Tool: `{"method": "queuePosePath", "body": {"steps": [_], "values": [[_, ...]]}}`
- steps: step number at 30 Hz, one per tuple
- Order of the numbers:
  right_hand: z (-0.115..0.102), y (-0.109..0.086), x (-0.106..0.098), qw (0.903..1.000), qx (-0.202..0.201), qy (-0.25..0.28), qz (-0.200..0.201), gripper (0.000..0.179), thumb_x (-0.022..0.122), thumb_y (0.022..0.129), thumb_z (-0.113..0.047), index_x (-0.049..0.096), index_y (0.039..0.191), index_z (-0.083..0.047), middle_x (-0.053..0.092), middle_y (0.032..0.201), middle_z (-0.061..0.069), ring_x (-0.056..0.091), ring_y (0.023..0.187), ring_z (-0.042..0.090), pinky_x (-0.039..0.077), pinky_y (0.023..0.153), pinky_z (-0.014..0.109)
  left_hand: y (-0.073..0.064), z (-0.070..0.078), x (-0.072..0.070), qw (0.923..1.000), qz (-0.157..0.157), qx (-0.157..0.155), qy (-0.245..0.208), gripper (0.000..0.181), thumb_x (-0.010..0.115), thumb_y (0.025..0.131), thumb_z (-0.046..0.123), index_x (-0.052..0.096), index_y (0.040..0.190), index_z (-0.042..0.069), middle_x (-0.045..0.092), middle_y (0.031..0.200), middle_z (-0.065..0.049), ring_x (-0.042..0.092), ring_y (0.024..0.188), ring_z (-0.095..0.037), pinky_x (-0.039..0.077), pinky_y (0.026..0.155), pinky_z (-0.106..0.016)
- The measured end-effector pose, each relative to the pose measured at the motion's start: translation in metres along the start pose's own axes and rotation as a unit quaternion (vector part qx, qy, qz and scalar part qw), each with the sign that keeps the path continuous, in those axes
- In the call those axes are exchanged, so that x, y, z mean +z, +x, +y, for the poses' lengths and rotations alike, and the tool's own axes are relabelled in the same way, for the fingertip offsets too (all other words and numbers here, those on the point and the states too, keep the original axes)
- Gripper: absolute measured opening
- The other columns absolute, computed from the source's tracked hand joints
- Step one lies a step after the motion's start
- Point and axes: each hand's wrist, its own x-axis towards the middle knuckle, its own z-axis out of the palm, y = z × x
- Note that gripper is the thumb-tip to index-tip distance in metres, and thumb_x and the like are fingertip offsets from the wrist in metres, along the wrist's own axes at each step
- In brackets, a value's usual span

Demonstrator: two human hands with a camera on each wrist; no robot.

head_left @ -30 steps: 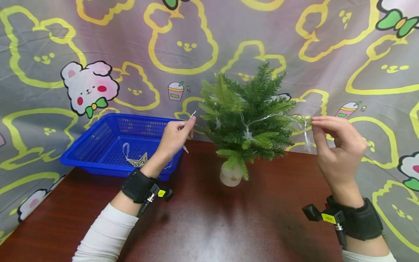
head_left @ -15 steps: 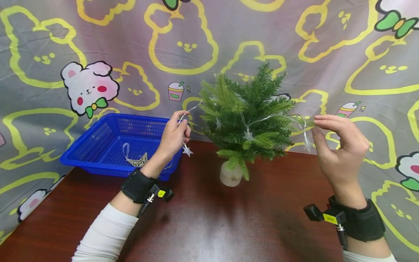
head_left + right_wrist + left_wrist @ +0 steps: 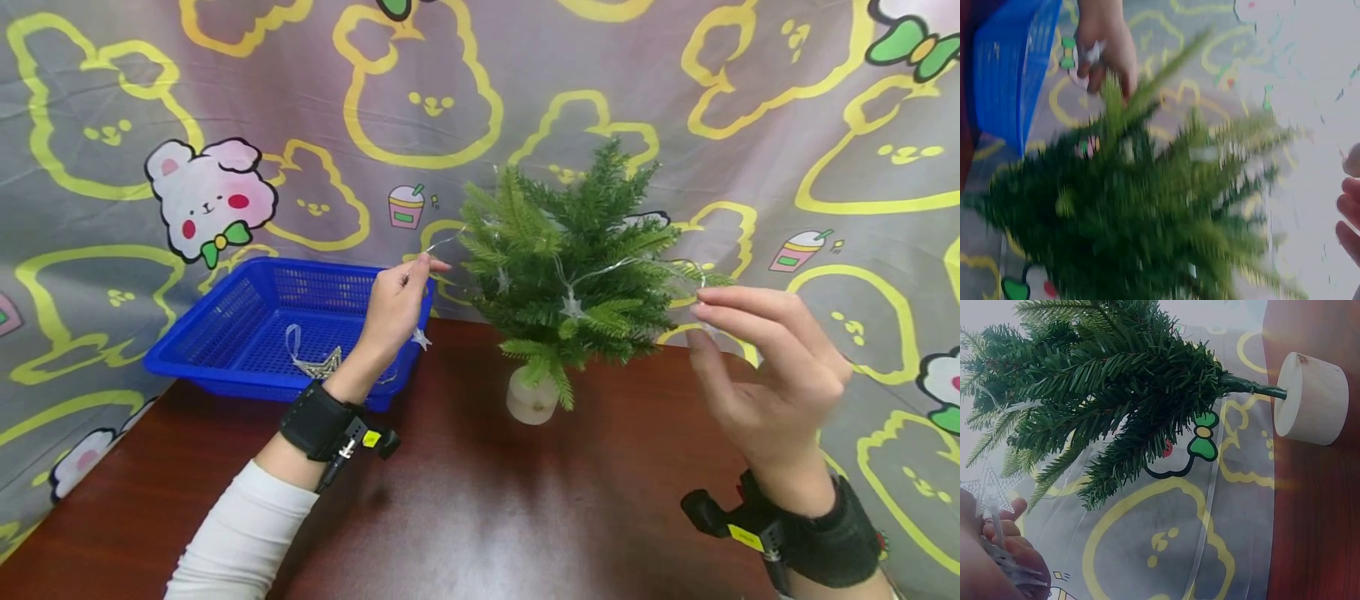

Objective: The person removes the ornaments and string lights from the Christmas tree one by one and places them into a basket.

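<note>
A small artificial Christmas tree (image 3: 525, 225) with a round pale wooden base (image 3: 531, 398) stands on the table. Clear star string lights (image 3: 572, 305) drape across its front branches. At the tree's left, my left hand (image 3: 393, 308) grips the loose run of the string, which stretches from its fingertips to the branches. One star (image 3: 991, 492) sticks out from this hand, with wire bunched in its fingers in the left wrist view. My right hand (image 3: 776, 358) is at the right branch tip, thumb and fingers apart around a hanging star partly hidden by the fingertips.
A blue plastic basket (image 3: 217, 379) stands at the left, near my left forearm. In it lies a glittery star ornament (image 3: 324, 364) with a ribbon loop. A patterned cloth (image 3: 300, 83) hangs close behind the brown table (image 3: 480, 508).
My right hand has moved slightly down and left, its fingertips now over the hanging star. My left hand has turned while holding the string, and its dangling star has shifted slightly.
</note>
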Motion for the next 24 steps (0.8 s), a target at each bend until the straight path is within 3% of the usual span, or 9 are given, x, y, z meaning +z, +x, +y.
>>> {"method": "queuePosePath", "body": {"steps": [2,5,8,11,14,17,21,24], "values": [[-0.008,-0.003,0.007,0.9986,-0.014,0.022,-0.045,0.030,0.075,0.088,-0.023,0.073,0.083,0.006,0.071,0.087,0.023,0.069,0.081,0.027,0.050,0.087,0.016,0.001,0.000,0.000,0.9999,0.006,-0.002,-0.016,0.046,0.036,0.108,0.037,0.071,0.116,0.010,0.037,0.062,0.002,0.030,0.053,-0.013,0.029,0.054,-0.030],[-0.015,-0.009,0.014,0.9927,-0.024,0.030,-0.115,0.033,0.071,0.092,-0.028,0.074,0.090,0.005,0.070,0.092,0.023,0.066,0.084,0.031,0.049,0.092,0.017,0.002,-0.002,0.000,0.9993,0.003,-0.003,-0.036,0.040,0.034,0.109,0.030,0.062,0.130,0.011,0.039,0.062,0.004,0.033,0.052,-0.008,0.028,0.050,-0.026],[-0.018,-0.015,0.020,0.9882,-0.028,0.012,-0.150,0.033,0.069,0.094,-0.030,0.074,0.093,0.003,0.070,0.097,0.022,0.065,0.087,0.034,0.047,0.091,0.017,0.001,-0.002,0.000,0.9982,-0.016,-0.007,-0.057,0.042,0.034,0.108,0.031,0.044,0.148,0.019,0.040,0.059,0.005,0.035,0.051,-0.008,0.030,0.050,-0.025],[-0.018,-0.018,0.022,0.9873,-0.020,-0.007,-0.157,0.032,0.067,0.095,-0.030,0.074,0.094,0.002,0.070,0.100,0.022,0.065,0.089,0.035,0.046,0.087,0.018,0.000,0.000,0.000,0.9956,-0.043,-0.002,-0.083,0.048,0.035,0.108,0.031,0.029,0.155,0.026,0.037,0.056,0.006,0.033,0.049,-0.010,0.029,0.049,-0.026],[-0.015,-0.020,0.022,0.9877,-0.008,-0.026,-0.154,0.032,0.065,0.096,-0.029,0.074,0.095,0.002,0.071,0.100,0.022,0.066,0.089,0.036,0.046,0.089,0.015,-0.003,0.009,-0.001,0.9938,-0.049,0.016,-0.099,0.047,0.034,0.109,0.027,0.030,0.156,0.022,0.036,0.057,0.003,0.032,0.048,-0.009,0.029,0.049,-0.025],[-0.013,-0.021,0.020,0.9879,0.005,-0.041,-0.149,0.033,0.063,0.097,-0.028,0.074,0.095,0.003,0.072,0.098,0.021,0.066,0.086,0.036,0.044,0.095,0.011,-0.007,0.022,-0.003,0.9952,-0.026,0.035,-0.088,0.041,0.033,0.109,0.019,0.046,0.147,0.008,0.037,0.060,0.000,0.031,0.049,-0.007,0.027,0.048,-0.022],[-0.009,-0.023,0.016,0.9884,0.014,-0.059,-0.140,0.033,0.063,0.098,-0.028,0.073,0.094,0.003,0.072,0.093,0.021,0.067,0.082,0.035,0.043,0.096,0.010,-0.011,0.036,-0.005,0.9973,0.009,0.036,-0.062,0.037,0.035,0.107,0.011,0.061,0.128,-0.005,0.041,0.062,-0.006,0.031,0.048,-0.003,0.025,0.045,-0.019],[-0.008,-0.023,0.014,0.9887,0.019,-0.066,-0.133,0.035,0.063,0.098,-0.029,0.073,0.092,0.004,0.072,0.091,0.021,0.066,0.081,0.036,0.044,0.096,0.009,-0.008,0.028,-0.003,0.9971,0.023,0.034,-0.064,0.037,0.036,0.107,0.010,0.058,0.132,-0.005,0.045,0.064,-0.005,0.033,0.049,-0.003,0.027,0.046,-0.019]]}}
